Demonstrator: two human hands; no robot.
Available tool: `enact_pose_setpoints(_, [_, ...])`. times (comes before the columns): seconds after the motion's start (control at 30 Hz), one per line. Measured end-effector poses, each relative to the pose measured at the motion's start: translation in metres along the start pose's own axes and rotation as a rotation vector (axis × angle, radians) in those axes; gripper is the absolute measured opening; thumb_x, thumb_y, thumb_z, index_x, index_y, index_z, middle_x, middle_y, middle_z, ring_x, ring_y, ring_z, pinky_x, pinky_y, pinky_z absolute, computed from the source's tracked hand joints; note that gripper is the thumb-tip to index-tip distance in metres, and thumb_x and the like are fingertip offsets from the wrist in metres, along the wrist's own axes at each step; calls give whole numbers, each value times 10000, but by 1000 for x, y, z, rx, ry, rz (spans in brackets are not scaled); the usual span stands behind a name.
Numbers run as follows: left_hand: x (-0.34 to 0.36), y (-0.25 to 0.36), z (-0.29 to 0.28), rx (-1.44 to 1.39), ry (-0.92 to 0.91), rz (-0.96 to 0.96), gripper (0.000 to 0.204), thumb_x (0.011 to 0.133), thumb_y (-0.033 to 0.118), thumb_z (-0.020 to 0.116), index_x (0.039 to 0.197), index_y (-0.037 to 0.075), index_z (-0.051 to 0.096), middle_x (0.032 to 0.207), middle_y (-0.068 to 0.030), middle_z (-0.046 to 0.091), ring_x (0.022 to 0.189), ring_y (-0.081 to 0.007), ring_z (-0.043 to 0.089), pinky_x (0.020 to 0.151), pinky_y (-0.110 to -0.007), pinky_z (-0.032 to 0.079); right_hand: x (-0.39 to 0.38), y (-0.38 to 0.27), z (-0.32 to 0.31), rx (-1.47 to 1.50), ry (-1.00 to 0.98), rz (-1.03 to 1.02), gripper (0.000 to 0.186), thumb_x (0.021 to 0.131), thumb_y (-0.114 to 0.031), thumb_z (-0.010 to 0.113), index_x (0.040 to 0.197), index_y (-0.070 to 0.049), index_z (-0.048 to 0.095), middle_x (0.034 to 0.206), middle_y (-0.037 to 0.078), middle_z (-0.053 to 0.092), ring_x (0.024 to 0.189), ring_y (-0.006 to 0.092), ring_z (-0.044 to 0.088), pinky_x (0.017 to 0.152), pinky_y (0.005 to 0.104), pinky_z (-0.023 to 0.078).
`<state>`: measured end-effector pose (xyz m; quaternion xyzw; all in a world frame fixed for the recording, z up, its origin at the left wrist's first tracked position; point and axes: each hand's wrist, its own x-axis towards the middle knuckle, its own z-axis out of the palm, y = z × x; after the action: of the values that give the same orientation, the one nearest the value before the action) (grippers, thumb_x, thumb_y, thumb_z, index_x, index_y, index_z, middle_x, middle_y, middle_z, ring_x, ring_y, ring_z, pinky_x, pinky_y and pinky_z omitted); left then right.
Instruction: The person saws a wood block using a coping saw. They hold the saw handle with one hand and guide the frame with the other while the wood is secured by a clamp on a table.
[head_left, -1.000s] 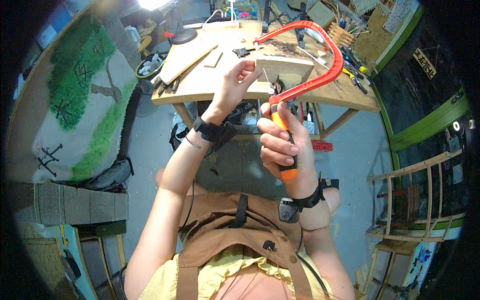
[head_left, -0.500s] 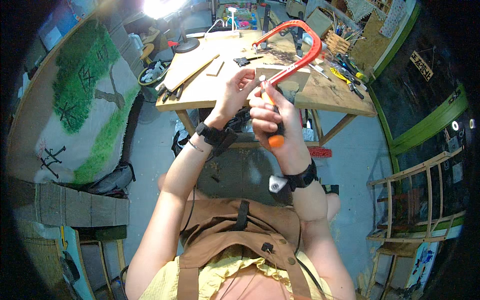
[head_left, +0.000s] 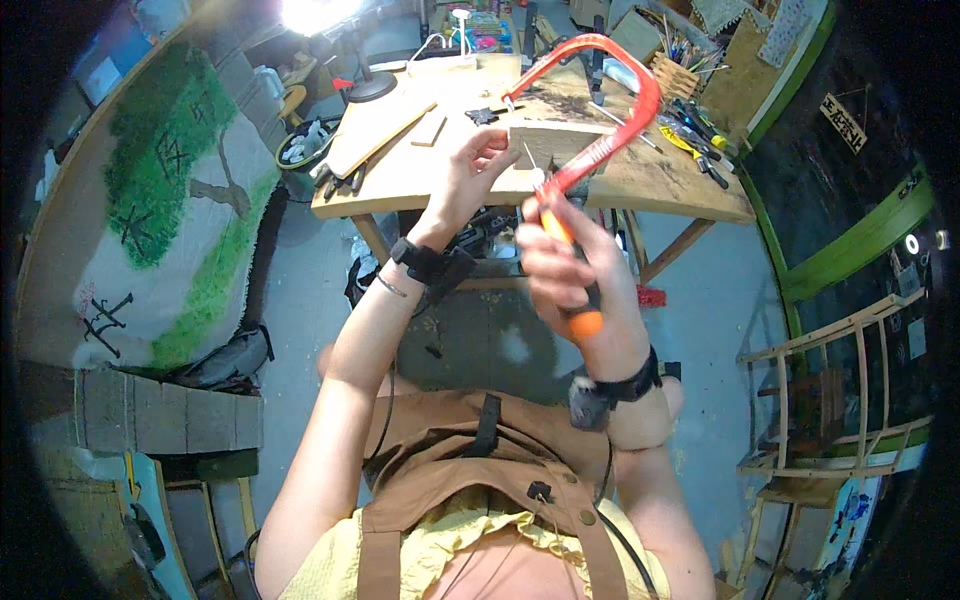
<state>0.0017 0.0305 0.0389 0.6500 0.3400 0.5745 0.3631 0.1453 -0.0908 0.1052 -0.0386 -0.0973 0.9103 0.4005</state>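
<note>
My right hand (head_left: 572, 268) is closed round the orange-and-black handle (head_left: 585, 324) of a coping saw with a red frame (head_left: 632, 108), arched over a wooden board (head_left: 540, 137) at the front of the workbench. The thin blade runs at the board; exactly where it meets the wood is hard to make out. My left hand (head_left: 470, 175) has its fingers curled at the board's left end, gripping it, just left of the blade. The right hand is blurred by motion.
The wooden bench (head_left: 695, 200) carries loose strips (head_left: 382, 140), a lamp base (head_left: 372, 86), hand tools (head_left: 690, 140) and a pencil holder (head_left: 675, 75). A bucket (head_left: 305, 147) sits left of it. A painted cloth (head_left: 170, 200) stands left, a wooden rack (head_left: 860, 390) right.
My right hand and the saw moved forward, away from me, then back toward me and slightly right since half a second ago. My left hand stays at the board's end.
</note>
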Motion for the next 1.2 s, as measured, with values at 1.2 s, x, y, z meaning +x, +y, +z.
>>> enact_pose_setpoints(1.2, [-1,-1,4,-36,4,-9,245,817,148,583,1006,1,534,850,-17,567,754,-69,502,680,-208,430,-3,-4,-4,49,-70,22,204,890,-269,449,847,-70,451,585,-21,323,379,26,292,311,165,251])
